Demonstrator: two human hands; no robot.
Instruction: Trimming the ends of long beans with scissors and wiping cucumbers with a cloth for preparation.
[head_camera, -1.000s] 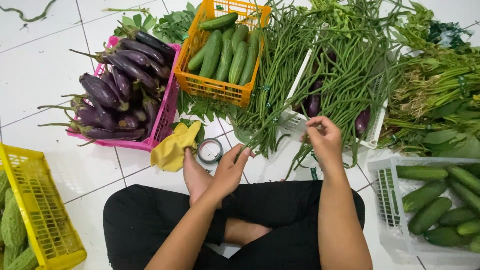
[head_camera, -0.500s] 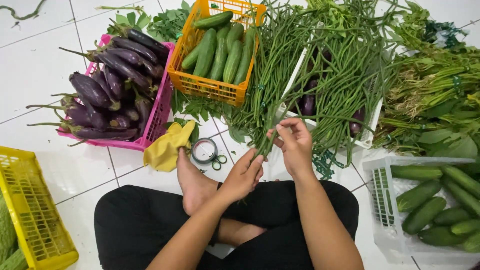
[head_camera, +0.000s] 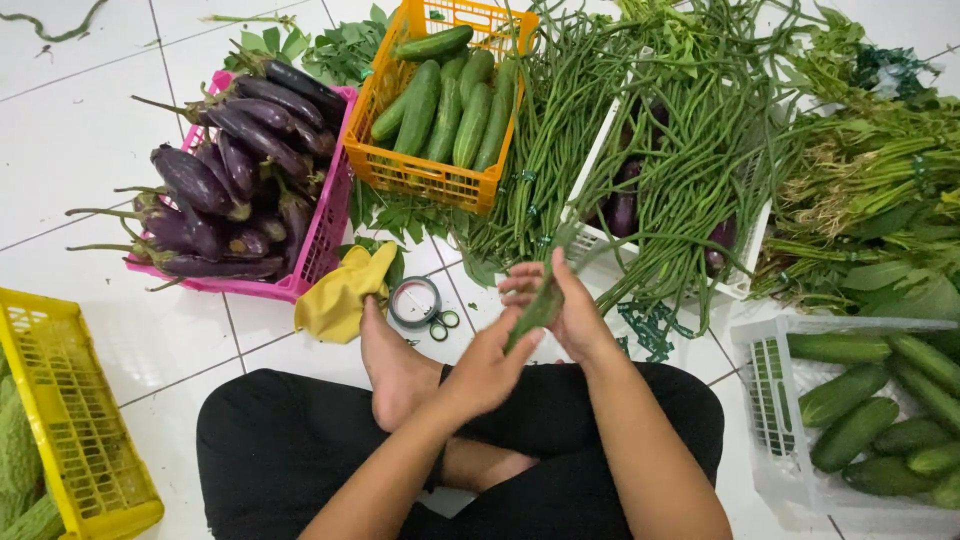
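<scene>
I hold a bunch of long beans (head_camera: 540, 305) before the orange crate (head_camera: 440, 180): right hand (head_camera: 575, 310) clamped, left hand (head_camera: 490, 365) seemingly closing around; tying needs tape.

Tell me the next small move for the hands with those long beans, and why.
Probably draw the gathered long beans clear of the pile toward the lap. The right hand and left hand both close on the bunch's near end, while its far ends seem to run into the heap over the white crate. Tape roll and scissors lie beside the foot.
</scene>
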